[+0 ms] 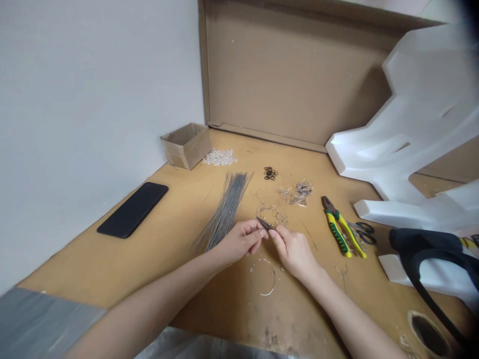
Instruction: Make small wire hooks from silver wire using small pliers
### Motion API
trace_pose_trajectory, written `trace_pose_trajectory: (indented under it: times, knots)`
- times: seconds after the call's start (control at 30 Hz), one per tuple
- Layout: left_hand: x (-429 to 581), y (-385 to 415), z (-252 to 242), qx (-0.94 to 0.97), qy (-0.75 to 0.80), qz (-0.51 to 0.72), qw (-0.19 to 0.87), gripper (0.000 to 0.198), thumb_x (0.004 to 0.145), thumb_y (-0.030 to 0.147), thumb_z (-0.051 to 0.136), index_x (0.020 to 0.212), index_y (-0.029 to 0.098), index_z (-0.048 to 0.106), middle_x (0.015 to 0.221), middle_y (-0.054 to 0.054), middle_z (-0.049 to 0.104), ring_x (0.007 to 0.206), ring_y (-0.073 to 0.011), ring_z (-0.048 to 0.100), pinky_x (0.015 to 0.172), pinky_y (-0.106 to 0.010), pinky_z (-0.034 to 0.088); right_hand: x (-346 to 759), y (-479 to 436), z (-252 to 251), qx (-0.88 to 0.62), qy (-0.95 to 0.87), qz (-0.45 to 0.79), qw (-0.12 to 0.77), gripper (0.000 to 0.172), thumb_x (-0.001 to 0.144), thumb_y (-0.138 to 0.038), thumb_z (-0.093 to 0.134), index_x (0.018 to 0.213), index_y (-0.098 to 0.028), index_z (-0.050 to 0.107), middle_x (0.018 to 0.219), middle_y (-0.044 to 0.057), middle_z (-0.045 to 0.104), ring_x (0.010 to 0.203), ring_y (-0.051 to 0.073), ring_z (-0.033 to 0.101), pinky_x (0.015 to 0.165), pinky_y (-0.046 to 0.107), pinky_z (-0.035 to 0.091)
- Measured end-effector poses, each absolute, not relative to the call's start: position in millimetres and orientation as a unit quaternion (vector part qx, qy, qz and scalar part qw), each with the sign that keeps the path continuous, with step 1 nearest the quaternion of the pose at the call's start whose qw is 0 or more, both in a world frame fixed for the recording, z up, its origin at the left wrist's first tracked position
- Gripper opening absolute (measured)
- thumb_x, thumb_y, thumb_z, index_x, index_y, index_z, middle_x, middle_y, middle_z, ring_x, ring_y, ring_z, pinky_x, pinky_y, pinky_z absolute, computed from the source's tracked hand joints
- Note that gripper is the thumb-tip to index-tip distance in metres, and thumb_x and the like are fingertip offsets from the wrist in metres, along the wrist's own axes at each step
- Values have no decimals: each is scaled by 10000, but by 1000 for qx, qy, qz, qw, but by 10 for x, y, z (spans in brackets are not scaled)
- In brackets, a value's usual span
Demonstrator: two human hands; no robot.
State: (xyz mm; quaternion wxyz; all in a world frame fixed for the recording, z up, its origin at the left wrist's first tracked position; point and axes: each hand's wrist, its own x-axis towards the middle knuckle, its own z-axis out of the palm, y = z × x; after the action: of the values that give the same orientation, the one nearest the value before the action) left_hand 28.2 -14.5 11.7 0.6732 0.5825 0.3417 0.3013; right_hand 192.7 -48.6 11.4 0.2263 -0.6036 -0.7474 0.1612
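Observation:
My right hand [295, 249] is closed around a pair of needle-nose pliers [264, 224]; their dark pointed jaws reach toward my left fingertips, and the handles are hidden in my palm. My left hand [243, 240] is pinched close beside the jaws; whatever is between its fingers is too small to make out. Below the hands, an open ring of thin silvery wire [274, 279] lies on the table. A bundle of straight grey wires [229, 199] rests behind my left hand. Just beyond the pliers sits a loose cluster of bent wire [279, 215].
Yellow-green combination pliers [335, 229] and black-handled scissors [365, 232] lie right. Farther back are tangled wire [303, 189], black rings [270, 173], small shiny pieces [220, 157] and a cardboard box [189, 148]. A black phone [132, 209] lies left; white foam [422, 104] stands right.

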Motion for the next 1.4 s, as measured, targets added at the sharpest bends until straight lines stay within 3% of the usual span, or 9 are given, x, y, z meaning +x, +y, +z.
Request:
trace_pose_trajectory:
  times: [0.13,0.23,0.3,0.47,0.53,0.67,0.77,1.03,1.4]
  knots:
    - [282,-172,128,620,315,326,641,264,794,388,499,686,146,504,418,80,409,377,-44,314,410,-169,247,1960,-504,195,-525,-661,455,283,471,910,-490,191,626,-202,431,476,-41,419,423,108,408,454,223,322]
    - [286,-185,125,623,312,331,636,266,795,393,493,700,146,504,425,79,415,380,-45,314,418,-174,249,1965,-514,202,-493,-620,547,271,492,909,-500,123,666,-204,433,443,-59,385,352,97,343,392,217,285]
    - [294,-195,121,614,321,324,645,257,799,388,486,710,148,505,413,82,407,371,-46,305,416,-174,250,1958,-508,186,-528,-661,465,260,489,912,-490,144,653,-202,443,462,-43,413,388,104,384,423,220,292]
    - [322,-257,123,578,333,310,678,243,799,378,489,714,152,511,388,88,396,345,-44,284,401,-173,239,2051,-441,160,-665,-718,0,205,378,866,-487,346,694,-190,505,631,47,557,535,156,491,475,245,220]
    - [324,-272,124,580,319,301,686,250,800,386,488,719,150,515,387,86,399,345,-44,295,403,-172,247,2151,-421,197,-695,-687,-60,203,370,879,-462,330,691,-188,492,615,45,552,505,149,479,472,245,216]
    - [309,-222,105,580,327,320,674,247,805,384,486,729,150,512,404,78,440,343,-43,326,397,-169,266,2334,-443,324,-685,-687,44,239,394,913,-439,249,671,-208,457,504,-13,477,469,138,471,479,227,278]
    - [307,-169,82,561,321,331,687,237,802,379,499,744,149,512,434,61,498,356,-55,400,414,-177,318,2420,-469,383,-680,-707,100,169,415,879,-506,302,653,-215,494,488,-17,490,461,143,482,467,226,289]
    - [325,-148,52,542,296,329,715,212,798,362,525,799,151,509,547,4,633,475,-101,568,555,-228,416,2686,-446,331,-686,-726,48,11,299,813,-409,451,1013,-263,619,851,51,668,735,217,617,572,266,379]
    - [287,-99,72,545,296,305,723,214,793,368,530,791,159,485,720,-30,674,533,-110,617,513,-209,409,2537,-488,373,-639,-745,177,74,255,811,-401,444,784,-226,628,640,18,624,551,165,553,519,249,350]
